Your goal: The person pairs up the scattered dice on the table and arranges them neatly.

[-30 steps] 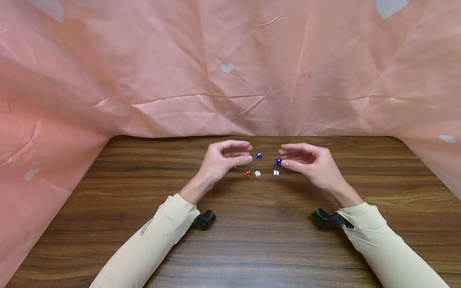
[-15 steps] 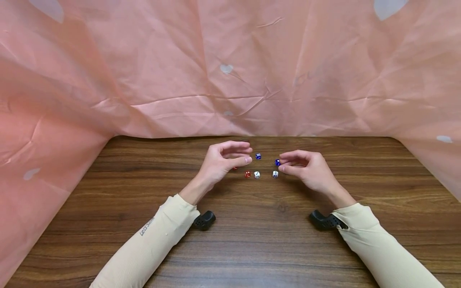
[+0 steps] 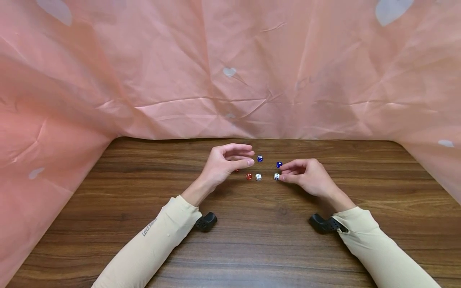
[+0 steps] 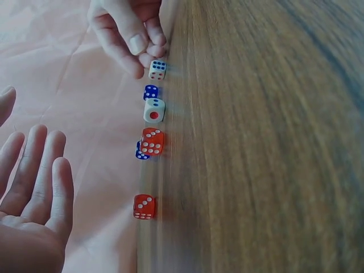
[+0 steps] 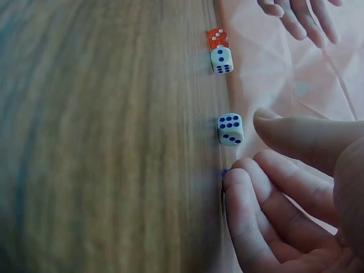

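Observation:
Several dice lie on the wooden table in the head view. My right hand (image 3: pixel 309 176) is at the right white die (image 3: pixel 276 176), fingers loosely bent. In the right wrist view a gap shows between thumb and fingers, and the white die (image 5: pixel 230 129) stands just beyond the thumb tip. Just behind it is a blue die (image 3: pixel 279 164), mostly hidden by the fingertips in the right wrist view. My left hand (image 3: pixel 228 162) hovers with relaxed fingers, partly covering a red die (image 3: pixel 236 170). Another blue die (image 3: pixel 260 158) lies just right of its fingertips.
A second red die (image 3: pixel 249 176) and the left white die (image 3: pixel 258 177) lie side by side, nearer me than the blue dice. Pink cloth (image 3: pixel 180 80) hangs along the table's far edge and sides. Black wrist mounts (image 3: pixel 206 222) jut from both sleeves.
My right hand has come down and toward me, from beside the blue die to the right white die, its thumb and fingers drawing closer together. The left hand stays about where it was.

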A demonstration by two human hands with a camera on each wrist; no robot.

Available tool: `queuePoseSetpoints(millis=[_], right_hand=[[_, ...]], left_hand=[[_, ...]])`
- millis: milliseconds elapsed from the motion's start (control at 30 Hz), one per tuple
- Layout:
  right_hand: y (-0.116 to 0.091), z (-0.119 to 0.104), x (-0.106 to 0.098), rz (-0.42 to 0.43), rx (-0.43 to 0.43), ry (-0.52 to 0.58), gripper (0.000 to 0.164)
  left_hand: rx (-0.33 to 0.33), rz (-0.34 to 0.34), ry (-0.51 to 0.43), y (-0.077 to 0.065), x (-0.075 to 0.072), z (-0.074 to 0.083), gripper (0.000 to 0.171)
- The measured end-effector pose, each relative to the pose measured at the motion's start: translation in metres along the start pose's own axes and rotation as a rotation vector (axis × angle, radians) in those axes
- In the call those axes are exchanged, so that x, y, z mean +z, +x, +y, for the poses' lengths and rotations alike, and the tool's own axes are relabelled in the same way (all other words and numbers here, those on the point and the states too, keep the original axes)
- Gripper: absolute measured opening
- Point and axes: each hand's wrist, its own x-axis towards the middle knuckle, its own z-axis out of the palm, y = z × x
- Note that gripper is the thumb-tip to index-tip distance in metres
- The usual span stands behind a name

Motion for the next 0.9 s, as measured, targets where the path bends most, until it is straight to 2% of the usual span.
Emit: queuePoseSetpoints(millis=[267,400,900], right_hand=[[0.0005,0.0011,0.0018,-0.040,0.022,-0.052,0.038],[0.0006,-0.0008,0.0023,-0.038,0.018,-0.093,0.036],[0.0021,-0.0031,0.0047,-0.015,-0.008,-0.192,0.026]], left_hand=[[-0.015,-0.040,-0.010,0.0007,0.0014,-0.0004,0.043],[-0.018,-0.039,-0.009,0.0007,0.0015,-0.0010,0.042],[-0.018,0.029,0.036,0.0005,0.0014,-0.0011,0.037]])
